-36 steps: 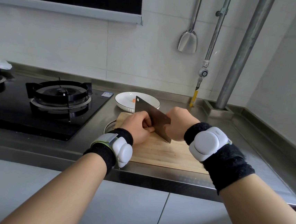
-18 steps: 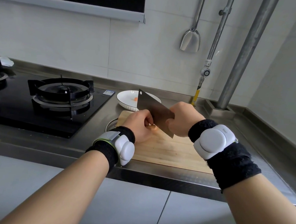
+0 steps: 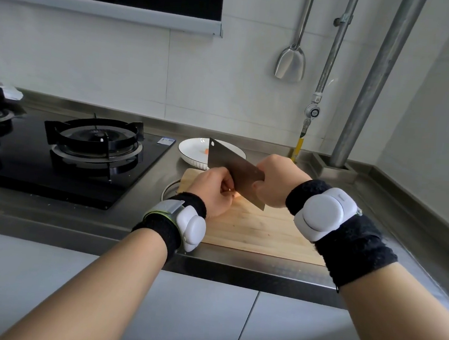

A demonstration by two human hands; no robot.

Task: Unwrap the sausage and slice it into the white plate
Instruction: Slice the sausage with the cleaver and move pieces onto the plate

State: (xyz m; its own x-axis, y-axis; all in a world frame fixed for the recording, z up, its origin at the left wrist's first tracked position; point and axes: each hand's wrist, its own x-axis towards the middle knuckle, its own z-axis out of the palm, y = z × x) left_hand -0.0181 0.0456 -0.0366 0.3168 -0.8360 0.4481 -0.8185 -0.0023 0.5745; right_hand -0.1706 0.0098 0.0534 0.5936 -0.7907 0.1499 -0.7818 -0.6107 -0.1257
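On the wooden cutting board [image 3: 261,228] my left hand [image 3: 211,190] is curled over the pink sausage [image 3: 236,195], of which only a small end shows by the blade. My right hand [image 3: 277,183] grips the handle of a steel cleaver [image 3: 231,167]. The blade slants down over the sausage, right against my left fingers. Behind the board stands the white plate [image 3: 192,153] with one small orange-pink slice [image 3: 206,151] in it. The cleaver hides part of the plate.
A black gas hob [image 3: 68,155] with a burner fills the counter to the left. A round steel ring [image 3: 167,191] lies by the board's left edge. A metal spatula [image 3: 291,64] hangs on the tiled wall; pipes [image 3: 369,82] stand at the back right corner.
The cleaver has tilted up a little and stays over the sausage. Both hands keep their places on the board; the view has shifted slightly.
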